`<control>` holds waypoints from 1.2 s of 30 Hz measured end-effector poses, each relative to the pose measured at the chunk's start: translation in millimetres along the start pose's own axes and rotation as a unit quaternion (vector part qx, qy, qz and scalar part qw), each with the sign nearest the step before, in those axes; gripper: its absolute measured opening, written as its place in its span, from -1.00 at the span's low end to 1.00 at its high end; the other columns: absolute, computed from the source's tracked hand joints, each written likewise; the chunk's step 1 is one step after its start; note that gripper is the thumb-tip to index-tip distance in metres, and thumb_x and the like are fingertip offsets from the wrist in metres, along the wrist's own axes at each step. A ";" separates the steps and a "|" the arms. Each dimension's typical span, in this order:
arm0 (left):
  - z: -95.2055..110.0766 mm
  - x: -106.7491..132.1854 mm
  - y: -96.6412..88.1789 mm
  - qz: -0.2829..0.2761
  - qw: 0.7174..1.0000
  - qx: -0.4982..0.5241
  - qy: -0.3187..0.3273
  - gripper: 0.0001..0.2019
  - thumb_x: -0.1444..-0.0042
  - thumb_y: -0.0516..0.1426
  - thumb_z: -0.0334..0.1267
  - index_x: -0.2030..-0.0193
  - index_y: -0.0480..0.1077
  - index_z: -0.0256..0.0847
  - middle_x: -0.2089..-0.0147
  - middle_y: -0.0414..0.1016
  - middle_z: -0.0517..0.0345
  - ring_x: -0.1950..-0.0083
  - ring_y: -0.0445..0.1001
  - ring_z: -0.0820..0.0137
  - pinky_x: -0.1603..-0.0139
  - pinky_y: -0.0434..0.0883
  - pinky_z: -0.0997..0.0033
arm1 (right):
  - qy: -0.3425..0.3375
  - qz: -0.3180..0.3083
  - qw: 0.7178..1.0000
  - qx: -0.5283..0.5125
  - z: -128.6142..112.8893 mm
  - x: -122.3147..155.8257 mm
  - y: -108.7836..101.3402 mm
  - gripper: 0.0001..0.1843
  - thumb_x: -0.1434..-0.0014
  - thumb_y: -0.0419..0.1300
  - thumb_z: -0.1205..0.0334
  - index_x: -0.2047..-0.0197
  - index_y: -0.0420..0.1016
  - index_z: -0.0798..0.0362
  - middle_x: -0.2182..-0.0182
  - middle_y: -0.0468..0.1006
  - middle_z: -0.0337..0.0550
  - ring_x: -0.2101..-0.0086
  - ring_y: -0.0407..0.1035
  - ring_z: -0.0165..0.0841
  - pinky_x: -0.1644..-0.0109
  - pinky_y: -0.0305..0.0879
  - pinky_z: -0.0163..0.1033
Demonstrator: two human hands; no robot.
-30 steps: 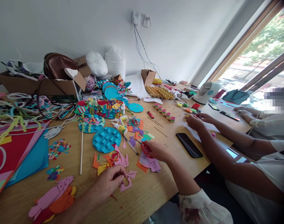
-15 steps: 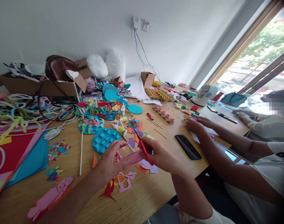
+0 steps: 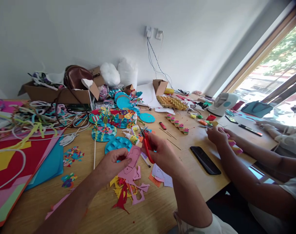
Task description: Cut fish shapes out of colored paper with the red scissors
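My left hand [image 3: 114, 163] pinches a pink foam cutout [image 3: 131, 162] and holds it up over the wooden table [image 3: 157, 208]. My right hand [image 3: 161, 152] grips red-handled scissors [image 3: 146, 145], their blades pointing up and left beside the cutout's top edge. Under both hands lie pink, yellow and red foam scraps [image 3: 128, 190]. A round blue woven paper disc [image 3: 117, 143] sits just behind my left hand.
A black phone [image 3: 205, 160] lies to the right. Another person's hand [image 3: 218, 136] works beside it, and a second person sits further right. Glue bottles [image 3: 133, 139], fish-decorated discs [image 3: 104, 131], coloured sheets [image 3: 21, 165], foam strips, a cardboard box [image 3: 57, 94] and a yellow egg tray [image 3: 171, 102] crowd the table.
My left hand lifted a pink foam piece off the scrap pile. My right hand raised the scissors and brought them to the piece. The view shifted slightly left.
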State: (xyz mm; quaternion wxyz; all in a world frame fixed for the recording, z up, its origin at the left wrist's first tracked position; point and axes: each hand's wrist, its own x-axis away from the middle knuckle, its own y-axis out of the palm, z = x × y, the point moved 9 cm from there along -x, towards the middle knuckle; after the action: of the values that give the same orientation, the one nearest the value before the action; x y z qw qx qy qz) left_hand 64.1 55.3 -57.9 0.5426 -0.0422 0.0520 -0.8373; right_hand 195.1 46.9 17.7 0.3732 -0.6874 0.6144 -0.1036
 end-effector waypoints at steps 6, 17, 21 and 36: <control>5.4 3.9 -29.8 0.121 0.984 0.132 0.004 -0.77 0.14 0.26 -0.13 0.54 0.33 -0.20 0.54 0.30 0.32 0.47 0.27 0.48 0.42 0.29 0.49 | 0.053 0.121 0.977 -0.169 3.5 4.0 0.1 -0.88 -0.08 0.18 0.23 0.39 0.29 0.02 0.51 0.31 -0.32 0.49 0.18 -0.43 0.43 0.12 -0.33; 30.6 14.7 -45.4 0.180 0.969 0.156 0.063 -0.85 0.09 0.24 -0.17 0.40 0.45 -0.18 0.44 0.51 0.25 0.32 0.45 0.36 0.23 0.39 0.42 | 0.108 0.071 0.928 -0.351 5.1 9.4 52.9 -0.66 0.11 0.39 0.10 0.40 0.30 0.01 0.48 0.34 -0.32 0.45 0.25 -0.39 0.35 0.22 -0.30; 35.9 15.1 -32.8 0.074 0.988 0.129 0.038 -0.80 0.06 0.23 -0.12 0.35 0.51 -0.19 0.36 0.60 0.15 0.24 0.52 0.26 0.16 0.42 0.34 | 0.109 0.039 0.939 -0.324 -0.4 4.6 45.4 -0.67 0.09 0.38 0.10 0.38 0.31 0.01 0.49 0.35 -0.32 0.47 0.25 -0.39 0.39 0.20 -0.30; 35.9 30.1 -64.6 0.271 0.936 0.213 0.075 -0.85 0.13 0.26 -0.24 0.55 0.37 -0.19 0.56 0.39 0.33 0.44 0.36 0.44 0.37 0.35 0.49 | 0.113 -0.033 0.962 -0.246 -13.3 43.6 77.1 -0.69 -0.18 0.04 0.06 0.51 0.17 0.02 0.58 0.19 -0.32 0.54 0.09 -0.42 0.50 -0.03 -0.32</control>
State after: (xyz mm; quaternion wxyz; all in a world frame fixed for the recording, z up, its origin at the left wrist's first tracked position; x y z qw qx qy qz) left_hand -2.1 52.6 -13.3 0.7396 0.1530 -0.0778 -0.6508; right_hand 137.6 4.2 -36.1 0.1169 -0.7617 0.6361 -0.0384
